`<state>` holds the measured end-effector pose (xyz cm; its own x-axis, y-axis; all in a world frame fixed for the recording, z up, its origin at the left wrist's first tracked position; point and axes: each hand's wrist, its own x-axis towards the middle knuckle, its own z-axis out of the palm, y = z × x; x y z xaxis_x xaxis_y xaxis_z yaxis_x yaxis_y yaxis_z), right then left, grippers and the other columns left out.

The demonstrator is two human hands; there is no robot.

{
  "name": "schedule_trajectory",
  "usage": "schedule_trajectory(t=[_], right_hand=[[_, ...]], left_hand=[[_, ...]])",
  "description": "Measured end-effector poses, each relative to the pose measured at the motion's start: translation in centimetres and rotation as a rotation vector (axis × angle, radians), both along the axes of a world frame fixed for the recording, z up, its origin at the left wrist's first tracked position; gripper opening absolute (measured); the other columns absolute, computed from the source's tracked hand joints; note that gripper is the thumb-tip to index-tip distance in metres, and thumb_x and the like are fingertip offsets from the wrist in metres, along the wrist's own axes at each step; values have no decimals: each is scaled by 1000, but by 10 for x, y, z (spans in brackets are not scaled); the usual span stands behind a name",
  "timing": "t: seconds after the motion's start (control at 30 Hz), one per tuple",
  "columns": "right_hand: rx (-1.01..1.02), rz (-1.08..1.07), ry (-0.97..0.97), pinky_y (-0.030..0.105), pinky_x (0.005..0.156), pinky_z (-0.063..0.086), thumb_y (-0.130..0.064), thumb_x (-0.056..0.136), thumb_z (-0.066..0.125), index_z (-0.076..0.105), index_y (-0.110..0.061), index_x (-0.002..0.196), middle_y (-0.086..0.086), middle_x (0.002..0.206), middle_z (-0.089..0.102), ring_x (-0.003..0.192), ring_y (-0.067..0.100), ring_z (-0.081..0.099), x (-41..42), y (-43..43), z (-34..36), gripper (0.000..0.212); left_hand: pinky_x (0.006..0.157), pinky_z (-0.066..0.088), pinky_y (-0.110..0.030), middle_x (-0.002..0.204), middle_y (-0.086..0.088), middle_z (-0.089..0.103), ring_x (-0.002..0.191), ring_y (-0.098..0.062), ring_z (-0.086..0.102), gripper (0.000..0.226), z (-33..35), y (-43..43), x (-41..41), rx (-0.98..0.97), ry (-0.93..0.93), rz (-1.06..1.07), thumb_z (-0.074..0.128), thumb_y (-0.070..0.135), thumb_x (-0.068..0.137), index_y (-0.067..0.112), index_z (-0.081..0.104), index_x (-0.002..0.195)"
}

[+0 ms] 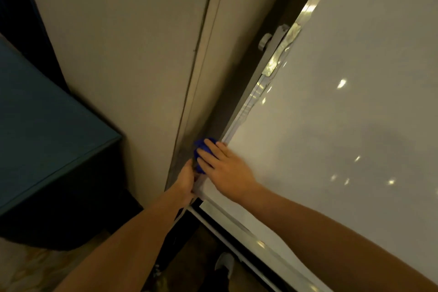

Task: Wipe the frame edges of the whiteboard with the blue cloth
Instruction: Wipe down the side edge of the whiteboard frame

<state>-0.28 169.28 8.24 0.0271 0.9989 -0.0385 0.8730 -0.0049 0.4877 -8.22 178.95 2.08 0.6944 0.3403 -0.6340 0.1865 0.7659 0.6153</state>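
The whiteboard [343, 106] fills the right side, its silver left frame edge [246, 106] running diagonally down to a lower-left corner. A bunched blue cloth [198, 149] sits against that edge just above the corner. My right hand [225, 168] lies flat over the cloth with its fingers pressing it onto the frame. My left hand [186, 179] is closed around the frame edge at the corner, just below the cloth. The board's bottom rail [256, 242] runs toward the lower right.
A beige wall panel [132, 54] stands left of the board, with a dark gap between them. A metal bracket with a knob [265, 42] clamps the frame higher up. A blue upholstered seat [47, 130] sits at the left. A shoe [225, 263] shows on the floor below.
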Motion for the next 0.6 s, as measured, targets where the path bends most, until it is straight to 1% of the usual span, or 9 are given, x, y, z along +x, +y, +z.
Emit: schedule_trajectory(t=[0.13,0.2,0.27,0.3,0.37,0.43,0.47,0.53,0.6], right_hand=[[202,-54,-77,48,117,9,-12,79,63,50,-6,137,17,148,44,142,40,28,35,7,48,60],[279,-126,-90,49,116,10,-11,75,71,52,-5,135,16,148,45,141,41,29,48,8,65,63],[265,-125,-88,51,117,12,-12,76,71,53,-4,134,17,148,44,141,42,29,41,8,56,61],[195,-90,-84,52,118,14,-13,79,69,53,-4,133,18,148,43,141,42,27,32,8,44,57],[46,-16,-52,50,118,13,-15,85,62,52,-4,135,18,150,41,143,41,24,16,6,20,52],[23,12,-54,48,117,14,-13,82,67,53,-4,134,18,148,44,143,40,25,21,9,28,54],[74,18,-89,48,116,17,-11,77,73,55,-4,132,18,146,46,141,40,29,30,12,41,59],[200,-47,-117,49,115,22,-6,69,79,55,-3,131,19,143,49,138,41,34,53,15,72,67],[309,-100,-120,48,115,21,-4,69,80,54,-4,133,17,143,50,138,41,36,73,13,94,69]], left_hand=[[85,50,-38,122,-14,64,94,-27,61,61,3,7,10,27,103,-24,29,53,101,6,56,131],[93,46,-38,123,-13,62,96,-27,59,61,6,8,14,100,162,-62,29,55,100,7,56,126],[106,42,-42,136,-15,56,115,-30,56,64,8,8,18,166,193,-89,29,54,100,4,53,133],[107,41,-41,140,-17,53,123,-31,53,62,10,6,19,179,167,-78,29,51,102,5,50,138],[91,48,-30,140,-16,53,123,-28,52,53,13,2,22,165,44,-20,29,40,105,5,47,140],[73,48,-25,135,-17,56,119,-28,55,51,19,4,24,154,43,-6,30,38,105,4,50,138],[76,48,-28,134,-18,57,119,-31,55,54,20,7,23,163,92,-16,31,41,104,3,52,136],[94,43,-36,137,-19,55,123,-33,53,60,17,12,25,194,178,-64,33,47,102,2,51,137],[108,37,-38,144,-17,50,130,-31,48,62,20,14,31,210,175,-121,32,50,101,4,45,142]])
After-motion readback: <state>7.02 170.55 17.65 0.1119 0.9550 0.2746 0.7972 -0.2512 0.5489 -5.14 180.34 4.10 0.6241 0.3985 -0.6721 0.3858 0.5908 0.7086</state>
